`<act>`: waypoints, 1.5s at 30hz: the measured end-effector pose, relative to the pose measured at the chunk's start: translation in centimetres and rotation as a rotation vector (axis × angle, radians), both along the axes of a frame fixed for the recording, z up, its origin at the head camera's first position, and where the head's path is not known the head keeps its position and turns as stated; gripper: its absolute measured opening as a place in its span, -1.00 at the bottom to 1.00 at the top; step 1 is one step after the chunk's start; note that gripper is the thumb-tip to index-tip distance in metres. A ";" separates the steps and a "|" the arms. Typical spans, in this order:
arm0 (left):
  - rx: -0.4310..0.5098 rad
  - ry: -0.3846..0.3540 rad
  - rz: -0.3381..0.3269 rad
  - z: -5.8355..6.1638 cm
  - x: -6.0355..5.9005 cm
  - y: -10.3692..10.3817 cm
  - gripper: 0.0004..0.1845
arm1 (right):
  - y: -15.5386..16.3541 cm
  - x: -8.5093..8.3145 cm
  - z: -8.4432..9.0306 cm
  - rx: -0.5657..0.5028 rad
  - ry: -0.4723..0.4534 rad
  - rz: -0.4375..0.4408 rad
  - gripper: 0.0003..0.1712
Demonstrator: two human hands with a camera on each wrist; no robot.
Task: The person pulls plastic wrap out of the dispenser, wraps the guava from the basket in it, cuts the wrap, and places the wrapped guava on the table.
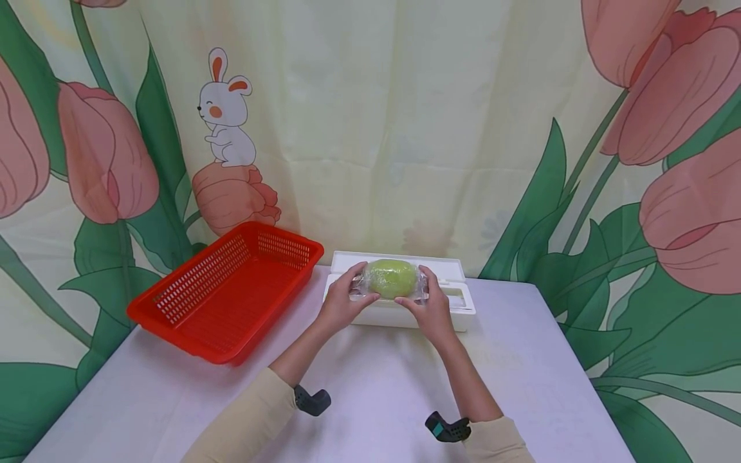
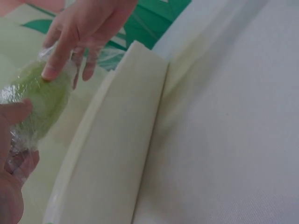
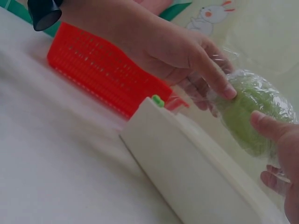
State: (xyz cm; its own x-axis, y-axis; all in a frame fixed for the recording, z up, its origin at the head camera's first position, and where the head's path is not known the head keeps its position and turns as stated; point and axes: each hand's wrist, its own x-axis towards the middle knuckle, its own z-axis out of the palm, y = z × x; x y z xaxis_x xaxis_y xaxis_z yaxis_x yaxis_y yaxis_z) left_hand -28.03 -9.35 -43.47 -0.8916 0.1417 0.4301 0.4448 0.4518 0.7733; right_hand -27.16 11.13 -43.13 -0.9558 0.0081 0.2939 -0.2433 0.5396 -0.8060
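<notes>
Between both hands is an oval green fruit (image 1: 392,278) wrapped in clear plastic film, held above a white film dispenser box (image 1: 399,315). My left hand (image 1: 340,305) grips its left end, and my right hand (image 1: 433,311) grips the right end. Both thumbs press on the near side of the fruit; the other fingers reach behind and are partly hidden. In the right wrist view, crinkled film (image 3: 201,91) bunches around the left hand's fingers. The fruit's exact kind cannot be told through the wrap.
A red plastic basket (image 1: 222,345) with slotted sides stands to the left. The dispenser's lid (image 1: 370,258) is raised at the back, and a small green piece (image 3: 158,100) shows at one corner. A white cloth covers the table (image 1: 370,392); behind it hangs a printed curtain (image 1: 370,128).
</notes>
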 end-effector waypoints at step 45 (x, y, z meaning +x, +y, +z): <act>0.044 0.013 -0.016 1.9 1.1 0.2 -0.25 | 0.1 0.9 1.7 0.012 0.063 -0.017 -0.01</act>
